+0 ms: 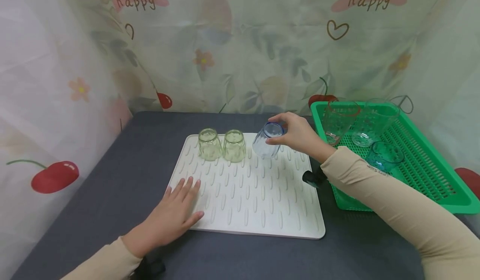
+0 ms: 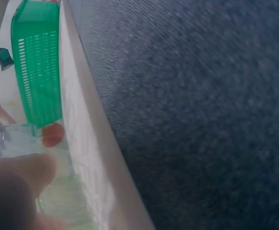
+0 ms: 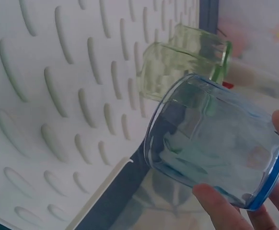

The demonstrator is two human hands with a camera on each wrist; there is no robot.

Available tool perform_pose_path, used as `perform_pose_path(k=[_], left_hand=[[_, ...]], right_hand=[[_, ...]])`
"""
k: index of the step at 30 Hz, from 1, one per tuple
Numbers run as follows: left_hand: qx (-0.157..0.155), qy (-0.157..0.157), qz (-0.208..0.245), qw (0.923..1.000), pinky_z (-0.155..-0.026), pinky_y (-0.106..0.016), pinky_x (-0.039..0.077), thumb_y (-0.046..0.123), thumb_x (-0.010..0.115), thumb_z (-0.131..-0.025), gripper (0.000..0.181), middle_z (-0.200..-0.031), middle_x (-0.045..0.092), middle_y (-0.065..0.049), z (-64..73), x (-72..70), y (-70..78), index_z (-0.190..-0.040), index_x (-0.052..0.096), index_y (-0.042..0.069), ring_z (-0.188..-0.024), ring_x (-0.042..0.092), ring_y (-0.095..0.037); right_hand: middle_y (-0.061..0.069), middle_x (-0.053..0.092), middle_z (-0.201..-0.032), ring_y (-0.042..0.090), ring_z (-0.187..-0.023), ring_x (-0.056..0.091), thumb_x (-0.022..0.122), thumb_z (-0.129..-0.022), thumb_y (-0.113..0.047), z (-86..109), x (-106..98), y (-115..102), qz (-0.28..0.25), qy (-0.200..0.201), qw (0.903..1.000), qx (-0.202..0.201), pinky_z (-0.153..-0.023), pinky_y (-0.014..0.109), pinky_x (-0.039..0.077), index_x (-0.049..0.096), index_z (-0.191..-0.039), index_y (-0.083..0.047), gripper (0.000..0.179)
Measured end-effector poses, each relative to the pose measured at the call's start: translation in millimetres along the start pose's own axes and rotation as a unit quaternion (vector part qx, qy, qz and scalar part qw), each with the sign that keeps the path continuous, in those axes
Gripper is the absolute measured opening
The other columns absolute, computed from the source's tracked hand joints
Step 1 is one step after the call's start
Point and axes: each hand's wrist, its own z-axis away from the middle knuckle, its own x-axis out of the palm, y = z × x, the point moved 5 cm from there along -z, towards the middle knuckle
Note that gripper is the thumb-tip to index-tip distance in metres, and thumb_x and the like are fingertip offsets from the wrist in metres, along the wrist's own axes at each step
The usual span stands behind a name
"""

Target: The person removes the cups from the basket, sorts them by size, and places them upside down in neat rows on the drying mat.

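Observation:
My right hand (image 1: 300, 135) pinches a clear bluish glass (image 1: 265, 144) between thumb and fingers, close to its blue base. This glass is tilted, mouth down, over the back right of a white ridged drying mat (image 1: 258, 205). In the right wrist view the fingers hold the blue-edged end of the glass (image 3: 211, 139), its wide rim facing the mat. Two pale green glasses (image 1: 210, 146) stand upside down side by side on the mat, left of it. My left hand (image 1: 172, 211) rests with straight, spread fingers on the mat's front left edge.
A green plastic basket (image 1: 431, 176) stands on the dark tabletop (image 1: 123, 180) at the right. Inside are a red-rimmed glass (image 1: 335, 126), a clear glass (image 1: 371, 126) and a teal glass (image 1: 386, 157). A patterned curtain (image 1: 243, 42) hangs behind the table.

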Motion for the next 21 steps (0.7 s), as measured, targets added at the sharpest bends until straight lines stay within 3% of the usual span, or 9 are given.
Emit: perform_pose_path(k=[8, 15, 21], left_hand=[[0.003, -0.032, -0.003, 0.9995, -0.111, -0.063, 0.024, 0.035, 0.054, -0.098, 0.064, -0.155, 0.031, -0.019, -4.9, 9.7, -2.8, -0.149, 0.035, 0.002, -0.143, 0.027, -0.041], [-0.012, -0.088, 0.014, 0.996, -0.112, -0.062, 0.022, 0.034, 0.049, -0.1, 0.064, -0.158, 0.025, -0.018, -8.5, 17.7, -7.3, -0.151, 0.029, 0.001, -0.146, 0.02, -0.04], [-0.01, -0.099, 0.031, 0.9946, -0.111, -0.062, 0.025, 0.031, 0.05, -0.1, 0.063, -0.158, 0.024, -0.02, -9.4, 18.3, -8.5, -0.151, 0.028, 0.0, -0.145, 0.02, -0.042]], right_hand=[[0.012, 0.055, -0.129, 0.027, -0.1, 0.053, 0.08, -0.08, -0.026, -11.0, 12, 4, 0.016, -0.014, 0.9998, 0.0, -0.081, 0.041, 0.048, 0.058, -0.132, -0.009, 0.06], [0.012, 0.055, -0.124, 0.026, -0.095, 0.052, 0.08, -0.08, -0.025, -21.1, 20, 7, 0.015, -0.018, 0.9997, 0.003, -0.079, 0.039, 0.047, 0.058, -0.132, -0.009, 0.058], [0.014, 0.054, -0.128, 0.027, -0.099, 0.053, 0.081, -0.079, -0.023, -27.9, 27, 12, 0.005, -0.023, 0.9996, 0.013, -0.081, 0.039, 0.05, 0.058, -0.132, -0.008, 0.059]])
